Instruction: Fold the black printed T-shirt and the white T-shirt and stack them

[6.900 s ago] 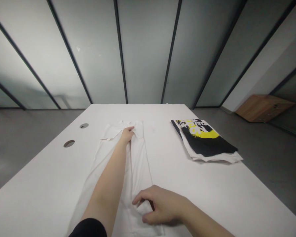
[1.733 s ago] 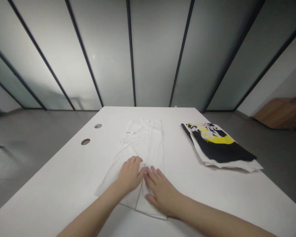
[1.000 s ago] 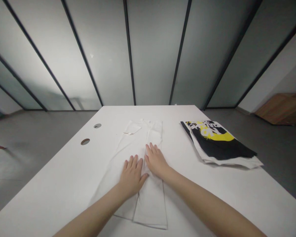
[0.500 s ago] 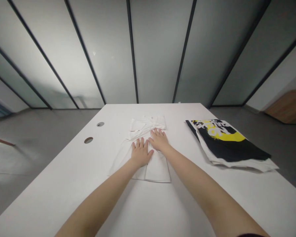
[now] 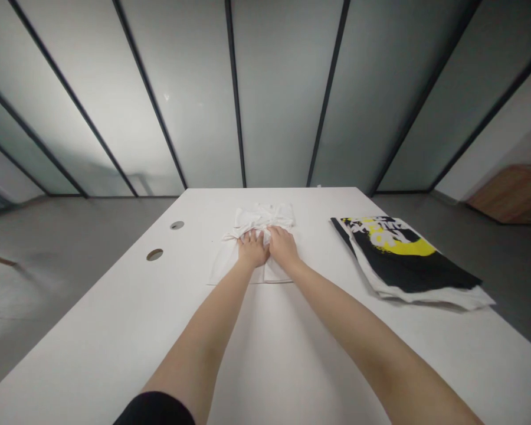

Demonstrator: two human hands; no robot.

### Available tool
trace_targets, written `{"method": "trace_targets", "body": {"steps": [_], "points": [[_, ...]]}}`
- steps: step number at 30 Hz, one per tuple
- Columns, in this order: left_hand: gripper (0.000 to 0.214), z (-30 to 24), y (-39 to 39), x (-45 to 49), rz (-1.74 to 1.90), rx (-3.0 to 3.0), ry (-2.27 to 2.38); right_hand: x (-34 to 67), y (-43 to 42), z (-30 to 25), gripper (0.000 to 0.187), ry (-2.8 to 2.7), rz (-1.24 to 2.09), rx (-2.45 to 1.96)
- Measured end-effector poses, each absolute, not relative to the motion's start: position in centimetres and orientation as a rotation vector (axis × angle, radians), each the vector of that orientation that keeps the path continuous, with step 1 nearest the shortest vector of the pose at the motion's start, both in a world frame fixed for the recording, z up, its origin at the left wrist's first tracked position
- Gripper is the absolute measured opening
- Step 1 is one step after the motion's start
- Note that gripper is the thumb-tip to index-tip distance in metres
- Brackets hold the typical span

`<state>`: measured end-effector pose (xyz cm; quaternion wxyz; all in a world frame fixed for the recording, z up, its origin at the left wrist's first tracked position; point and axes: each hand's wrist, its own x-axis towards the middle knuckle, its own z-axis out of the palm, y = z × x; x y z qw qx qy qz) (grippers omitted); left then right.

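Both hands (image 5: 253, 248) seemingly pressing folded cloth (image 5: 278, 273).

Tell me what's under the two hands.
The left hand and right hand press on a folded white garment on a white table. How the fabric lies beneath the palms cannot be seen.

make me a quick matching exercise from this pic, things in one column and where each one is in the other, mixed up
Things
1. folded white cloth garment
2. folded black, yellow and white printed garment
3. flat brown wooden panel
4. two round holes

Places
A. on the grey floor at the far right
B. under the left hand and right hand
C. in the white table top, left of the hands
D. on the table, right of the hands

Right pairs: 1-B, 2-D, 3-A, 4-C
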<state>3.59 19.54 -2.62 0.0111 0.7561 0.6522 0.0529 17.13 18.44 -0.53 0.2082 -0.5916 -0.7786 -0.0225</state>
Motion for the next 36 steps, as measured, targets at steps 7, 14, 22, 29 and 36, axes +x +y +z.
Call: {"method": "trace_targets", "body": {"steps": [7,14,22,29,36], "points": [[0.072,-2.5,20.2,3.3,0.19,2.456,2.007,18.8,13.9,-1.8,0.031,-2.338,-0.096,-1.408],[0.061,-2.9,14.7,2.9,0.369,2.572,1.953,18.7,7.6,-2.7,0.031,-2.294,0.062,-1.638],[0.059,-2.0,5.2,1.8,0.217,2.646,1.791,20.3,-1.4,-1.5,0.045,-2.434,0.344,-1.421],[0.062,-3.6,-1.0,1.1,0.216,2.795,1.471,22.6,0.6,-0.4,0.029,-2.317,0.48,-1.292],[0.084,-2.6,-1.3,0.0,0.115,2.706,1.401,24.6,2.0,-2.4,0.089,-2.552,0.442,-1.496]]}}
